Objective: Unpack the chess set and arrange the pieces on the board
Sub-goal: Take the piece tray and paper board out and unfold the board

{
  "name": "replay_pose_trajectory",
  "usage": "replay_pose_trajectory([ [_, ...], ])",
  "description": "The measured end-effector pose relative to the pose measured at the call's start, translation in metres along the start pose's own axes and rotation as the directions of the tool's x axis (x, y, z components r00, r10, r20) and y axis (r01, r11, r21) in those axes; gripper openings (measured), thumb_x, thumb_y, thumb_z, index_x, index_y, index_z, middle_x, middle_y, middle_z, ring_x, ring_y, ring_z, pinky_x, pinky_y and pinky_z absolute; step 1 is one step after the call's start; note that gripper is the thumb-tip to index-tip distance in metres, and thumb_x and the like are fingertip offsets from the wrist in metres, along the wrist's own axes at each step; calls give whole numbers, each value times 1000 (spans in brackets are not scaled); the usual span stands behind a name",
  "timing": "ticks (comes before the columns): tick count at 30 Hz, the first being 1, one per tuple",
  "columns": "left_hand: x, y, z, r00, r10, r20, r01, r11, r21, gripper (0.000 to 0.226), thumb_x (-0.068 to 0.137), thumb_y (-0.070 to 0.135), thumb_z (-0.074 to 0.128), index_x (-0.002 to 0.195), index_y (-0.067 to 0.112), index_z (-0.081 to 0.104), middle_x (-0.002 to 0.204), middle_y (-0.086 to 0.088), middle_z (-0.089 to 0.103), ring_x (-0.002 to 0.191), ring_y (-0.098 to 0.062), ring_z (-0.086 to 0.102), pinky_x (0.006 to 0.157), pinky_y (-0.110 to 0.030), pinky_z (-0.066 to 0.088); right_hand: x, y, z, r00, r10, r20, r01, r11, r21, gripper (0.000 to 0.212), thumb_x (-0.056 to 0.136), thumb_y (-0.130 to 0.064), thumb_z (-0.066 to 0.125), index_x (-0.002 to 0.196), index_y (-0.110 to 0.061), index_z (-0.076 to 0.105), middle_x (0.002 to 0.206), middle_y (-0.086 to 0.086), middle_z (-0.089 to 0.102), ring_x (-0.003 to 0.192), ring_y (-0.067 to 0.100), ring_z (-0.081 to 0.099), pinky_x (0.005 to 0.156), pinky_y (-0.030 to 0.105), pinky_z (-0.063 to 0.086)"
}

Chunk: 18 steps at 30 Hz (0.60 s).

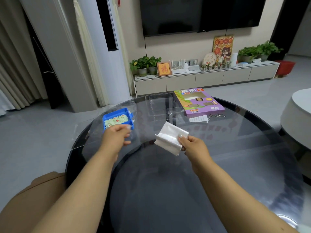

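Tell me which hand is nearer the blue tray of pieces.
Left. The left hand is at the blue tray's near edge; the right hand is off to its right, pinching folded white plastic.

A blue tray [117,119] sits at the table's left, filled with pale round chess pieces [116,120] marked in red. A folded white sheet [170,137], probably the board, is held tilted above the glass, still unopened.

Round glass table [235,148]: blue tray [117,126], clear insert [161,105], purple box [198,101], leaflet [198,118].
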<state>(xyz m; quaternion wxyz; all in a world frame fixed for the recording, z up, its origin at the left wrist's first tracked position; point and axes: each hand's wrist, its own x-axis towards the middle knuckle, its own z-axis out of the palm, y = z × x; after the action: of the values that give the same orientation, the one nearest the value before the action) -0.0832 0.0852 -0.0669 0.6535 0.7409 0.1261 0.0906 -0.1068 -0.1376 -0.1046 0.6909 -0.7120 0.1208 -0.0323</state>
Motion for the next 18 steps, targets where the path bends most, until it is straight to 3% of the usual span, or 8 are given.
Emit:
replay_pose_trajectory([
  [1,-19,3,6,982,142,127,-153,985,83,13,89,15,64,101,19,68,99,3,65,88,-9,60,69,-23,53,-3,0,-2,1000,3,14,-3,1000,-18,22,92,-23,57,76,-9,56,63,6,44,56,15,34,52,23,29],
  [3,-47,6,14,870,302,389,-405,888,217,28,84,12,70,109,24,69,110,12,61,90,4,57,76,-9,46,-9,0,-7,999,7,32,-6,999,-32,21,91,-28,58,79,-12,55,70,8,43,62,18,35,55,28,27],
  [5,-63,8,20,775,328,541,-525,810,261,29,82,6,71,108,18,71,115,11,57,83,7,55,72,-5,41,-17,2,-13,998,19,57,-18,1000,-26,24,90,-31,60,77,-12,54,71,9,46,65,19,38,59,29,30],
  [7,-73,11,23,734,332,593,-555,797,240,21,84,2,68,101,15,73,114,7,59,84,2,56,71,-5,40,-25,2,-19,997,37,66,-37,999,3,26,88,-31,63,74,-11,55,70,11,49,66,21,42,62,31,32],
  [10,-83,15,22,735,329,593,-542,810,223,17,86,3,66,94,14,75,101,6,68,88,-2,62,75,-7,42,-36,-1,-25,997,58,55,-58,998,15,29,88,-28,64,65,-14,53,65,10,49,60,20,42,55,28,31],
  [13,-90,19,23,827,311,469,-454,861,229,14,87,5,65,87,16,74,81,9,71,70,7,60,67,-7,43,-46,-8,-27,989,133,62,-136,990,38,34,94,-33,53,65,-14,50,60,6,42,52,17,33,52,27,27],
  [15,-93,22,23,885,308,349,-388,902,187,13,87,6,66,85,16,74,77,5,72,65,5,60,63,-10,45,-52,-14,-28,981,178,77,-186,974,129,42,99,-40,41,68,-13,50,60,4,41,51,16,32,51,26,26],
  [18,-96,28,23,948,229,220,-259,959,116,9,87,7,65,85,11,73,70,-4,68,52,-1,54,52,-13,44,-58,-21,-32,989,141,51,-149,967,209,43,101,-41,34,78,-11,56,66,3,47,56,14,38,53,25,29],
])
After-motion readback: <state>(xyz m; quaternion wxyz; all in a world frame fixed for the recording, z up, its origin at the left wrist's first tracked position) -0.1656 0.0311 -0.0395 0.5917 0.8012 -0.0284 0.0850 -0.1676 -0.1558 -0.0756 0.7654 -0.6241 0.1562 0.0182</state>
